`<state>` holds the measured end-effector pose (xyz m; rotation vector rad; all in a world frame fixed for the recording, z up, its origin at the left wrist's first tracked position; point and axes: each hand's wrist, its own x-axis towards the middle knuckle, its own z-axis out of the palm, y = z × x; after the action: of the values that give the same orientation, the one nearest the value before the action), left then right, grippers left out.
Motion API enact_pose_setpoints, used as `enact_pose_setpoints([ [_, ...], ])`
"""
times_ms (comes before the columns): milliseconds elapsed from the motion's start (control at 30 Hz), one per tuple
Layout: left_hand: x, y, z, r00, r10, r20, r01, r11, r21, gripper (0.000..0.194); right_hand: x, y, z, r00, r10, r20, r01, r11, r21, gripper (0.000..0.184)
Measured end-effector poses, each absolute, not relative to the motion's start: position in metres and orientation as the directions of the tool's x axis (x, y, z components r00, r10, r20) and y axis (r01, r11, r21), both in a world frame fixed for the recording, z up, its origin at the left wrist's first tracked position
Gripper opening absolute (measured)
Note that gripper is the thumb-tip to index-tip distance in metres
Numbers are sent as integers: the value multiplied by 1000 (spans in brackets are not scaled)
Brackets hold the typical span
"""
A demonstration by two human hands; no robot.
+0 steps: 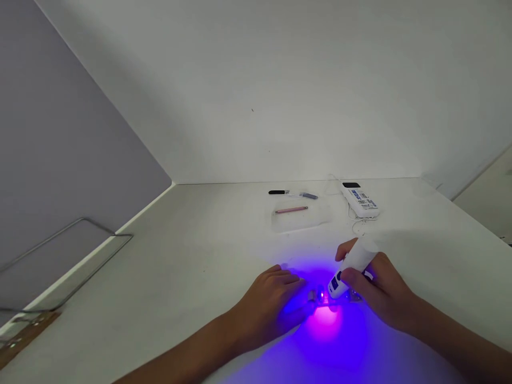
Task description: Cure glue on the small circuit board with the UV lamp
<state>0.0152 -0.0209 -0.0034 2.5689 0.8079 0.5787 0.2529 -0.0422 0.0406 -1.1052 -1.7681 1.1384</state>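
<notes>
My right hand (378,282) is wrapped round a white handheld UV lamp (356,264), tilted with its lower end toward the table. Violet light with a pink glow (326,316) falls from it onto the white tabletop. Beneath the lamp's tip lies a small narrow object (312,295) with a greyish left end; the glare hides what kind it is. My left hand (278,298) rests low at its left, thumb and forefinger closed about that end. A clear-looking piece (354,296) shows under my right fingers.
Behind the hands, a pink pen (291,210) lies on a pale translucent sheet (302,224). Farther back are a black-handled tool (278,192) and a grey-capped piece (309,196). A white power bank (360,200) with a cable stands right. A wire frame (100,266) juts in at left.
</notes>
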Motion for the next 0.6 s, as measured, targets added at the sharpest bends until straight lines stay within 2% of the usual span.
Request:
enact_pose_setpoints([
  [167, 16, -21, -3, 737, 618, 272, 450, -750, 484, 25, 249, -43, 41, -310, 941, 132, 272, 221, -937, 24],
  [300, 18, -22, 4, 745, 608, 276, 457, -766, 453, 26, 249, -44, 43, -357, 922, 150, 369, 286, -884, 18],
  [433, 18, -21, 4, 749, 603, 275, 455, -769, 450, 19, 250, -44, 42, -377, 900, 218, 361, 359, -860, 17],
  [600, 14, -21, -4, 753, 592, 289, 449, -782, 432, 14, 250, -42, 40, -280, 933, 224, 390, 324, -862, 19],
])
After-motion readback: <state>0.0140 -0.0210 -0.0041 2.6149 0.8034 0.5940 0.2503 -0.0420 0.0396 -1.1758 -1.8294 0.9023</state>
